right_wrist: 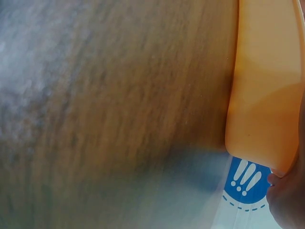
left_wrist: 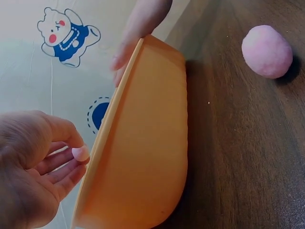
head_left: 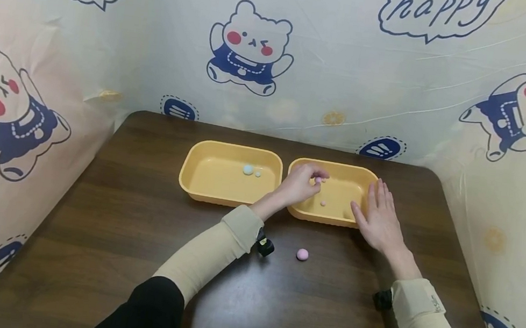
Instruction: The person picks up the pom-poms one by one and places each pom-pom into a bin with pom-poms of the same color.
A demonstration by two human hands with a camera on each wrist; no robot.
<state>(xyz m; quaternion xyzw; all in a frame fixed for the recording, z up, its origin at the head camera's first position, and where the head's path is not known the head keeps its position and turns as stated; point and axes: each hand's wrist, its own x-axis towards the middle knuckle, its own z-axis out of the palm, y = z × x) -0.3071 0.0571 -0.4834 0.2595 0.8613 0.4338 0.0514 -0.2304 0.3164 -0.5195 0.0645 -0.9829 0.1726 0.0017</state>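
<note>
My left hand [head_left: 298,183] reaches over the left end of the right-hand yellow tray [head_left: 344,195]. Between its thumb and fingertips it pinches a small pink ball [left_wrist: 80,153], held by the tray's rim in the left wrist view. Inside that tray lie a small pink ball [head_left: 323,203] near the front wall and another tiny one [head_left: 323,180] beside the left fingers. My right hand [head_left: 381,221] rests at the tray's right end, fingers extended along the rim and thumb spread toward the front. In the right wrist view only part of this hand [right_wrist: 286,202] shows.
Left of the working tray stands a second yellow tray [head_left: 213,172], holding a larger pale blue ball [head_left: 248,169] and a smaller one [head_left: 258,174]. A larger pink ball [head_left: 302,254] lies on the brown table [head_left: 104,232] in front. A printed curtain [head_left: 160,38] surrounds the table's back and sides.
</note>
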